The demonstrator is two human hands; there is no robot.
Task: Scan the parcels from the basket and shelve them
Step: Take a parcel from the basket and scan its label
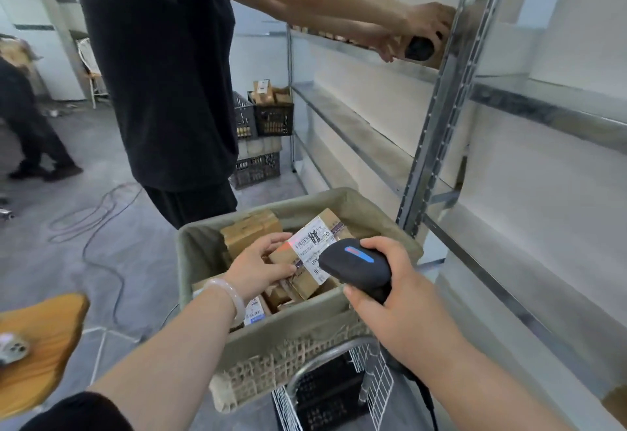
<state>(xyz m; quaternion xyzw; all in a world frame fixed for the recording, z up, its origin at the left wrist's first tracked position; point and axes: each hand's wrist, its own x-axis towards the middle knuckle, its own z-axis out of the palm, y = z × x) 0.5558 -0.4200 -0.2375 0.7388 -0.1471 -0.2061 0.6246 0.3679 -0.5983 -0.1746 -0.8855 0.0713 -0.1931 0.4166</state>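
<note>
A cloth-lined woven basket (291, 339) sits on a wire cart in front of me, holding several brown cardboard parcels. My left hand (261, 262) grips one brown parcel (307, 254) with a white label, tilted up over the basket. My right hand (393, 298) holds a black barcode scanner (356, 266) with a blue light, its head right beside the label. A reddish glow falls on the parcel near my left fingers. Empty metal shelves (441, 145) stand to the right.
Another person in black stands just beyond the basket, reaching both hands to a parcel (424, 47) on an upper shelf. Black crates (268, 118) with parcels stand at the back. Cables lie on the floor at left. A wooden stool (40, 339) stands at lower left.
</note>
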